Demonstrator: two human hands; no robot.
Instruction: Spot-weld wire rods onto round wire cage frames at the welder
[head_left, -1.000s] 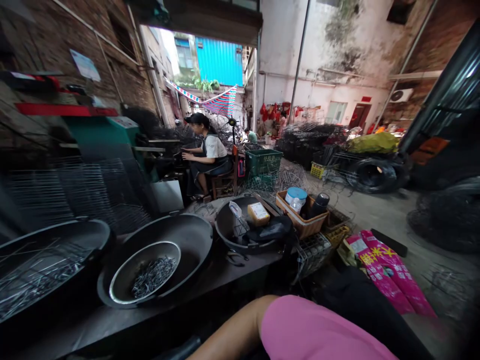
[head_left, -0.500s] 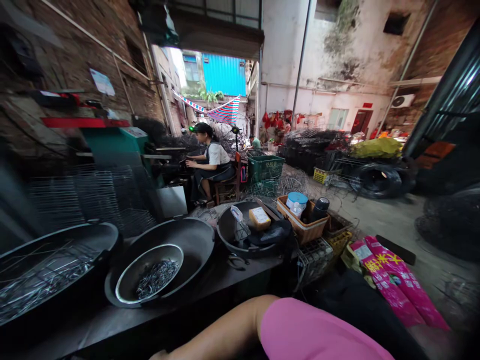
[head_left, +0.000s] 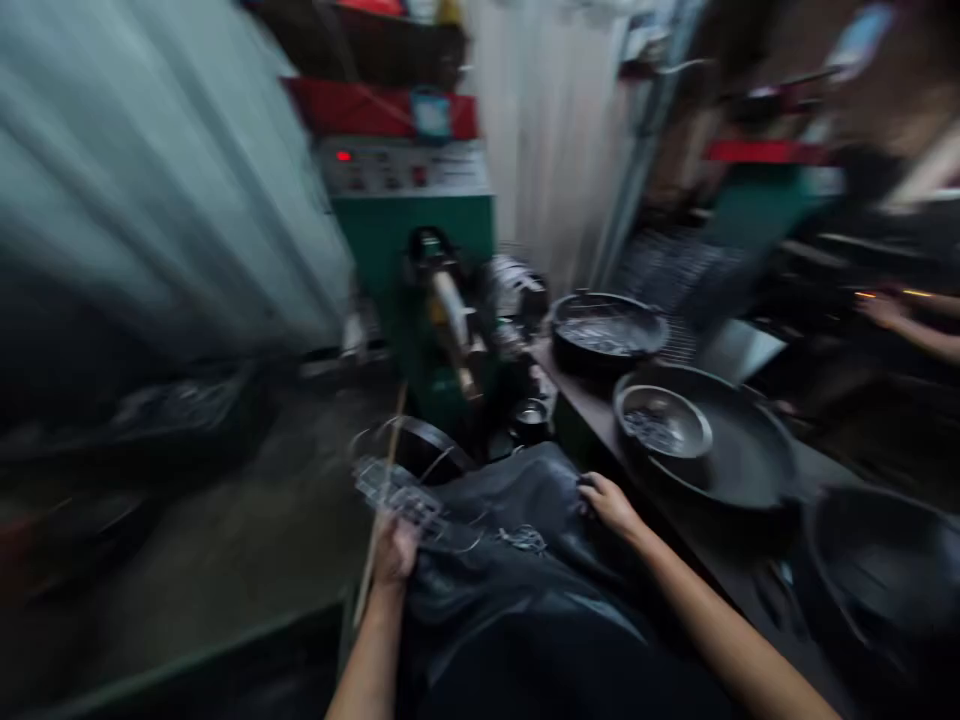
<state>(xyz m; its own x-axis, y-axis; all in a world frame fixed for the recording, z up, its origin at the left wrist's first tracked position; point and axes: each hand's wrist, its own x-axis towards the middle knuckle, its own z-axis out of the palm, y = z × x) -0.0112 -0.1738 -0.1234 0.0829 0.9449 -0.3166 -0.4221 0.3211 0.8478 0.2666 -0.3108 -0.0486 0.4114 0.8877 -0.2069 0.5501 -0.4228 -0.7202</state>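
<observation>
My left hand (head_left: 397, 548) is closed on a small wire frame (head_left: 397, 490) with thin curved wires; motion blurs its shape. A thin pale stick (head_left: 390, 455) runs beside that hand. A dark, shiny apron (head_left: 517, 590) covers my lap, and a small heap of bent wire pieces (head_left: 523, 539) lies on it. At the apron's right edge, my right hand (head_left: 611, 508) has its fingers curled in around something dark that I cannot make out.
Ahead stands a green machine (head_left: 412, 210) with a red top and a protruding arm (head_left: 454, 320). On the right bench are a black pan of wire (head_left: 607, 330), a wide pan (head_left: 750, 470) holding a metal bowl (head_left: 694, 430), and another pan (head_left: 892, 570). Another person's hand (head_left: 885, 310) shows far right.
My view has swung left and down from the yard to the green machine and my lap. Both hands have come into view, the left one with the wire frame.
</observation>
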